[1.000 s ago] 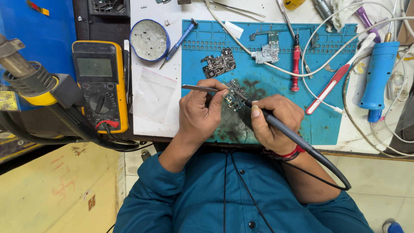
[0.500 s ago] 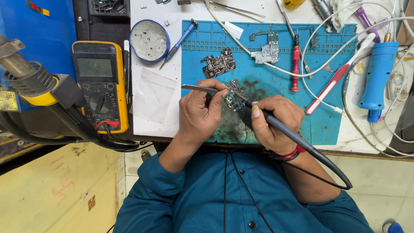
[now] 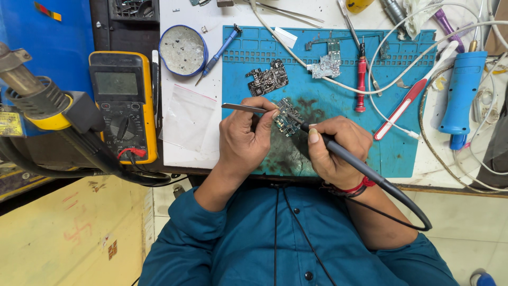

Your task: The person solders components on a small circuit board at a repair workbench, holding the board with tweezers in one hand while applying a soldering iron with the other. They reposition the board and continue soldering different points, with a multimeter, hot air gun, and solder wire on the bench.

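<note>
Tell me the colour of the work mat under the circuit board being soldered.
The work mat is blue, with dark scorch stains near the hands; the head view shows it.

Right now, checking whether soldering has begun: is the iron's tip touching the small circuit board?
Touching. In the head view, the soldering iron in the right hand has its tip on the circuit board.

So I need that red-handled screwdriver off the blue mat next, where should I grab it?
Take the red screwdriver by its red handle, pinching across the handle from above. It lies flat and lengthwise up the blue mat, tip end toward the bench's far side. A white cable crosses it, so lift it clear gently.
</note>
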`<control>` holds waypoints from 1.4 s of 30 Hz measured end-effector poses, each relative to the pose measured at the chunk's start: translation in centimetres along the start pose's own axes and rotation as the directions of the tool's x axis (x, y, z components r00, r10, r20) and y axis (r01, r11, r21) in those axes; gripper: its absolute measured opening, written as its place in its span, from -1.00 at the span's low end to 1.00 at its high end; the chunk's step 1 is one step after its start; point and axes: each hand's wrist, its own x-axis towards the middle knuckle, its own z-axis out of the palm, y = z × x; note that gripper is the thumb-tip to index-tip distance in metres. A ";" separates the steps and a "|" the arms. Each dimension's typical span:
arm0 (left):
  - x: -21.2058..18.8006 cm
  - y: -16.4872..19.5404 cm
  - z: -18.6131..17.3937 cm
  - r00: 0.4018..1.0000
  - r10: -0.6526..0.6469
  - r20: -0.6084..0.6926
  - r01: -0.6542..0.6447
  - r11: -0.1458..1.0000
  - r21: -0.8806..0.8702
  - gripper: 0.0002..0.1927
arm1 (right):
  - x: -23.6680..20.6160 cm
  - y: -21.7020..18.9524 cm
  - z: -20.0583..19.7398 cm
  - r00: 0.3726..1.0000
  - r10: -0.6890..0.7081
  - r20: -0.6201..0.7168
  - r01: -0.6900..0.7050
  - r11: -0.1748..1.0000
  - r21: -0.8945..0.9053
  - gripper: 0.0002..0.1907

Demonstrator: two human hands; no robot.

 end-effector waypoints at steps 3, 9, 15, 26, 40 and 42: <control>0.0 0.0 0.1 1.000 -0.006 -0.002 0.006 1.000 -0.006 -0.93 | 0.0 -0.1 0.0 1.000 0.009 0.004 -0.009 1.000 -0.006 -0.90; -0.2 -0.1 0.1 1.000 -0.006 -0.002 0.006 1.000 -0.014 -0.93 | -0.1 -0.1 -0.1 1.000 0.006 0.003 -0.006 1.000 -0.001 -0.89; 0.0 0.5 0.2 0.999 -0.036 -0.004 0.036 0.999 -0.031 -0.91 | 0.1 -0.3 -0.3 1.000 0.003 -0.001 -0.003 1.000 -0.002 -0.89; 6.0 2.1 -2.6 0.917 0.354 0.185 -0.387 0.671 0.632 -0.82 | 0.3 -0.8 -0.6 1.000 0.019 -0.010 -0.019 0.999 -0.030 -0.91; 10.7 -3.9 -0.6 0.909 0.278 0.311 -0.390 0.302 0.870 -0.88 | 0.5 -0.8 -0.9 1.000 0.025 -0.015 -0.025 1.000 -0.005 -0.90; 10.8 -4.3 -0.6 0.904 0.297 0.307 -0.395 0.309 0.865 -0.89 | 0.5 -0.9 -0.8 1.000 0.027 -0.012 -0.027 1.000 0.000 -0.90</control>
